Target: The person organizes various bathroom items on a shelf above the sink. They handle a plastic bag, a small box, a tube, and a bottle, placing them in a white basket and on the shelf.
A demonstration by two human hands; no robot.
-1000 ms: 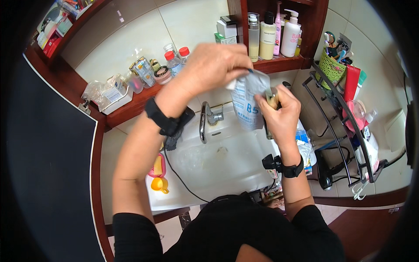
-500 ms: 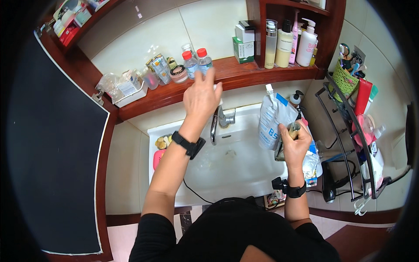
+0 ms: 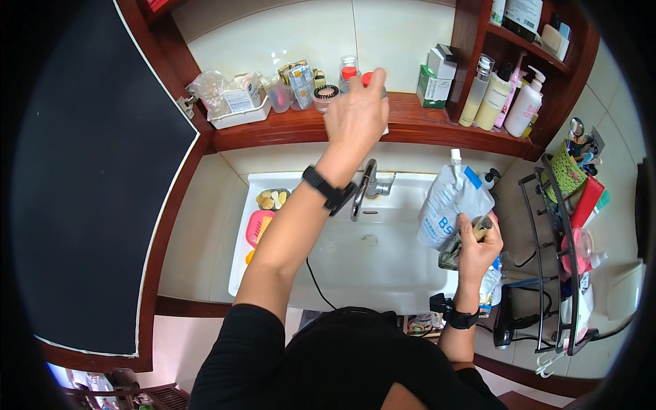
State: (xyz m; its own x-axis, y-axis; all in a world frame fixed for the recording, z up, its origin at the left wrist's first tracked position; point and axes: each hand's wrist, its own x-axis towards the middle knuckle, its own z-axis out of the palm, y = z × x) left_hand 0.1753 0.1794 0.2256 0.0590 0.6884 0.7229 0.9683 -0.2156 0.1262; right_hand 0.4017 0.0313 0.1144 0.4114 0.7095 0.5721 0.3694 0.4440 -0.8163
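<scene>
My left hand (image 3: 357, 115) reaches over the wooden shelf, fingers forward beside two red-capped bottles (image 3: 349, 73). A small white edge shows by its thumb side; most of whatever it holds is hidden under the palm. On the right, my right hand (image 3: 480, 251) is closed around a small, dark greenish glass bottle (image 3: 449, 255), tilted, its rounded top rising above my fingers. Right behind that bottle, a large white-and-blue spouted pouch (image 3: 444, 208) stands upright at the sink's right side. Under my left forearm is the chrome faucet (image 3: 364, 188).
The white sink (image 3: 328, 263) has a pink soap dish (image 3: 258, 225) on its left rim. Pump bottles (image 3: 525, 108) and a green box (image 3: 434, 89) stand on the shelf. A black wire rack (image 3: 557, 239) is at the right; a dark cabinet door (image 3: 89, 178) is at the left.
The view has shifted, so the shelf and sink sit differently in it. My left hand has moved rightward along the shelf, toward the right red-capped bottle. My right hand keeps the glass bottle.
</scene>
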